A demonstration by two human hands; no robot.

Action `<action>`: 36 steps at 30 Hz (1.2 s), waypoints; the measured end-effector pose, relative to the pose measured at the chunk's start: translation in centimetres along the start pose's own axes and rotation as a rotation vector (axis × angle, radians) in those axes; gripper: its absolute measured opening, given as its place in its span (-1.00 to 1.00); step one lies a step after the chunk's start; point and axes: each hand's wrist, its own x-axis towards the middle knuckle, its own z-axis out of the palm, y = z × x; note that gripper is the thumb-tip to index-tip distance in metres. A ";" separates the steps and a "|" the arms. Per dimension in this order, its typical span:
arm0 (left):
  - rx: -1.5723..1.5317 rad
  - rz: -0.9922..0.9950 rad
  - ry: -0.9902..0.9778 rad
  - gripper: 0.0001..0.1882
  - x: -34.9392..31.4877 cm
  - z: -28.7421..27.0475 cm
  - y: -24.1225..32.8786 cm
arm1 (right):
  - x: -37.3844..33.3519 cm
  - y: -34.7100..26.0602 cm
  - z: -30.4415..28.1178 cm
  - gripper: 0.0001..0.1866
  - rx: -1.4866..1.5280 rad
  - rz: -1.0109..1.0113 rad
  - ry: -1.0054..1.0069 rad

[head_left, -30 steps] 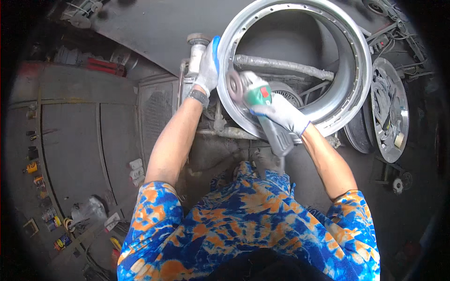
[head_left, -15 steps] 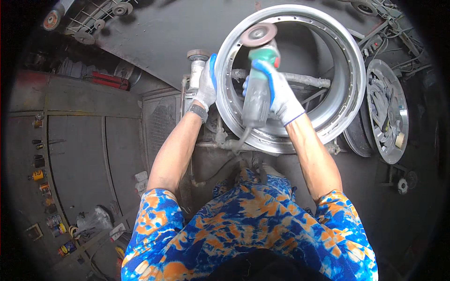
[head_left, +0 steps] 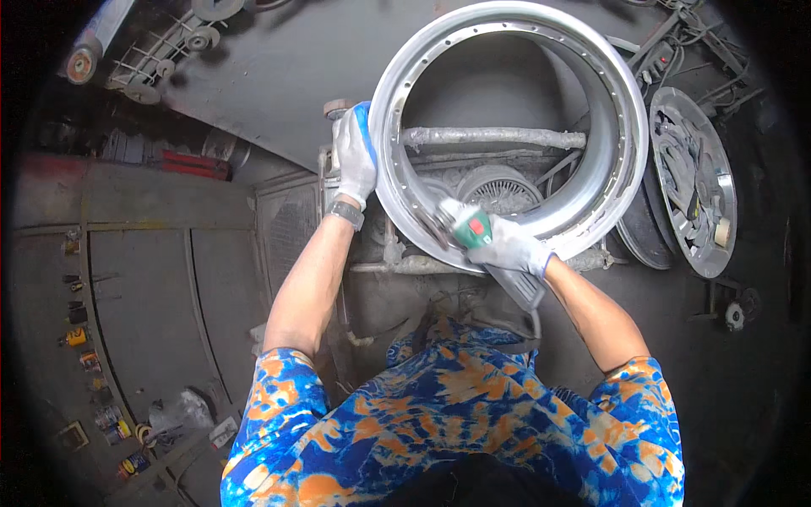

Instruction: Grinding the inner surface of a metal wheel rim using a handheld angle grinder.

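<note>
A silver wheel rim [head_left: 604, 135], with a ring of small holes around its flange, rests on a pipe frame [head_left: 494, 138] in front of me. My left hand [head_left: 355, 160], in a white and blue glove, grips the rim's left outer edge; its fingertips are partly hidden. Gloved in the same way, my right hand [head_left: 511, 247] is wrapped round a green and grey angle grinder [head_left: 473, 228] at the rim's lower-left inner side. The grinder's disc is blurred and seen edge-on beside the flange; whether it touches the metal, I cannot tell.
Just behind my left hand stands another tool with a round disc [head_left: 338, 108]. On the right, a dish-shaped metal wheel part [head_left: 726, 182] holds grey gloves and a tape roll. A wire rack with discs [head_left: 160, 63] is at the upper left. The grinder's cord hangs near my body.
My right hand has brought the grinder down from the rim's upper left to its lower-left inner side and turned it, disc toward the flange. The left hand stays on the rim.
</note>
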 end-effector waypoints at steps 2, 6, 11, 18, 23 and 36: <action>0.105 0.110 0.085 -0.66 0.8 0.9 1.8 | -1.4 2.7 -0.2 -0.38 -0.094 0.105 -0.071; 0.104 0.116 -0.012 -0.65 4.8 2.4 7.5 | -4.6 5.8 -0.8 -0.39 0.081 0.049 -0.105; 0.344 0.074 -0.271 -0.62 10.0 3.2 9.5 | -7.7 7.6 -0.4 -0.42 0.377 -0.007 0.102; 0.473 0.106 -0.118 -0.60 8.9 4.0 8.4 | -10.7 5.4 -2.6 -0.66 0.871 0.260 0.259; 0.443 0.076 0.016 -0.61 4.5 3.1 6.7 | -10.6 3.9 -3.0 -0.64 0.938 0.252 0.319; 0.177 -0.359 0.047 -0.70 -14.3 0.8 2.6 | -0.8 -6.1 -4.6 -0.63 1.162 0.135 0.197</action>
